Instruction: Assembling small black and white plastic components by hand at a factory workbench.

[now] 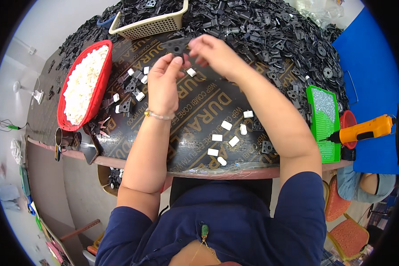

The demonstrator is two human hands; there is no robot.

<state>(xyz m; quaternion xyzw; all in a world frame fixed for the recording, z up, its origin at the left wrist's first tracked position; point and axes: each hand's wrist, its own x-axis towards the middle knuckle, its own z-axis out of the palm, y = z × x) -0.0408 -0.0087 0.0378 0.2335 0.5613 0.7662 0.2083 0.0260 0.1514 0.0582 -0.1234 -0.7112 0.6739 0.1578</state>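
Observation:
My left hand (pixel 163 82) and my right hand (pixel 215 53) meet over the dark board (pixel 195 111), holding between them a black triangular plastic part (pixel 176 45). The left fingers pinch its lower edge; the right fingers close on its right side. A small white block (pixel 191 72) lies on the board just under the hands. More white blocks (pixel 224 139) lie loose nearer to me, and a few black parts with white blocks (pixel 133 86) sit to the left of my left hand.
A red basket of white blocks (pixel 82 86) stands at the left. A cream basket (pixel 148 24) and a heap of black parts (pixel 270 31) fill the far side. A green tray of screws (pixel 323 119), a red cup (pixel 348 122) and an orange electric screwdriver (pixel 363 130) are at the right.

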